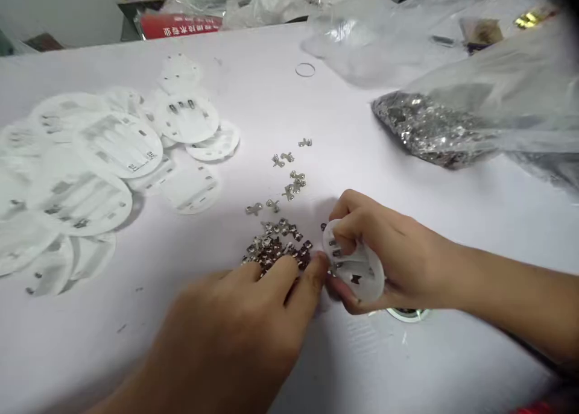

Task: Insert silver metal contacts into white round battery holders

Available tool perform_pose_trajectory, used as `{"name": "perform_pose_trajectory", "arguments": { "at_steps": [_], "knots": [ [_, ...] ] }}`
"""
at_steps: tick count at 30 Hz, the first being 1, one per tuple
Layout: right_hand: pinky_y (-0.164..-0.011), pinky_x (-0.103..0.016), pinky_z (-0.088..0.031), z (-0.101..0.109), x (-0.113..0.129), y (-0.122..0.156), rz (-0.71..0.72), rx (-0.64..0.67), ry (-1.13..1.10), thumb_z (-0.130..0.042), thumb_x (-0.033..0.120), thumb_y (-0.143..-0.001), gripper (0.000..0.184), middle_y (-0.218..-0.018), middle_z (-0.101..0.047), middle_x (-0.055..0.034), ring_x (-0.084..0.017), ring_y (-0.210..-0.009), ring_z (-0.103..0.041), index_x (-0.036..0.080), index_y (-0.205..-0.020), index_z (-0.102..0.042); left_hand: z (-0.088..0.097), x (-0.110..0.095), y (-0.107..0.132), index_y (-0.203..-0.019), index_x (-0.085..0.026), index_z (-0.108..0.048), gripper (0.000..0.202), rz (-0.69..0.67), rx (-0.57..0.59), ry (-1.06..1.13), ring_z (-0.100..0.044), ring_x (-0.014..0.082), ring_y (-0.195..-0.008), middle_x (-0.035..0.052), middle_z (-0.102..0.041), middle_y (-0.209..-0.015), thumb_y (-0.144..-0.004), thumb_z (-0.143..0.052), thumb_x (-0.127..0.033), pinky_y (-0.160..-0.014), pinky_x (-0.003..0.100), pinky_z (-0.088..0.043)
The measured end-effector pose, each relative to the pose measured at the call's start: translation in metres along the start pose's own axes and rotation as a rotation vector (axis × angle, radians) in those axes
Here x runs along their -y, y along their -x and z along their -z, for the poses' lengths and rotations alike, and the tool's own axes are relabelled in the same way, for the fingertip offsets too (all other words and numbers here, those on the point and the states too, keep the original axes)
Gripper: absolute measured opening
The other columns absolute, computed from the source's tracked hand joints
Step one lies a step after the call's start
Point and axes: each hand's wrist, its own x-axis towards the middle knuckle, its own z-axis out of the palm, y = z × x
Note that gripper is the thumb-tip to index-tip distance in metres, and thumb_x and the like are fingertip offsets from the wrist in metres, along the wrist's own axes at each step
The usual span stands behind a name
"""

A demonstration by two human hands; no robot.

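Across the left of the white tabletop lies an overlapping spread of round white plastic discs, several already fitted with small metal clips in short rows. Reaching in from the bottom edge, the left hand has its fingers stretched forward and slightly curled, just beside a heap of small metal clips. Its fingertips meet the edge of the held disc, though whether they pinch a clip there is too hard to tell. A few loose clips lie scattered on the table beyond the heap (they look like little winged metal stampings). Further back sits a thin wire ring. The right hand comes in from the right, its fingers curled closed around a round white plastic disc, gripping it tilted up off the table with clips showing in its face. Partly under that hand is a round metal-rimmed object. At far right, a clear plastic bag holds a mass of silvery metal clips.
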Motion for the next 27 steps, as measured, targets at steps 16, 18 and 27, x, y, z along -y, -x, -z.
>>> {"name": "perform_pose_trajectory", "arguments": {
  "at_steps": [16,18,27],
  "knots": [
    [-0.054,-0.025,-0.038,0.001,0.002,0.000,0.013,0.008,0.002,-0.065,0.022,-0.079,0.031,-0.088,-0.044,-0.0038,-0.012,-0.070,-0.047,0.019,-0.094,-0.038,0.010,-0.012,-0.013,-0.099,-0.020,-0.071,0.039,0.028,0.057,-0.042,-0.052,0.0174,-0.040,0.0001,-0.055,-0.060,-0.074,-0.047,-0.002,-0.032,0.029,-0.029],
    [-0.054,-0.025,-0.039,0.000,0.002,0.000,0.018,0.005,-0.006,-0.065,0.022,-0.080,0.031,-0.088,-0.044,-0.0037,-0.012,-0.069,-0.047,0.019,-0.094,-0.038,0.011,-0.012,-0.014,-0.098,-0.019,-0.072,0.038,0.021,0.048,-0.054,-0.052,0.0181,-0.039,0.0004,-0.055,-0.059,-0.075,-0.047,-0.002,-0.031,0.029,-0.028],
    [-0.055,-0.023,-0.044,-0.002,0.003,0.003,-0.021,0.001,-0.052,-0.063,0.018,-0.080,0.030,-0.090,-0.044,-0.0028,-0.010,-0.069,-0.053,0.020,-0.093,-0.037,0.008,-0.013,-0.014,-0.093,-0.016,-0.073,0.026,-0.020,-0.001,-0.118,-0.051,0.0163,-0.038,0.0001,-0.052,-0.055,-0.080,-0.052,-0.007,-0.029,0.027,-0.027]
  ]
}}
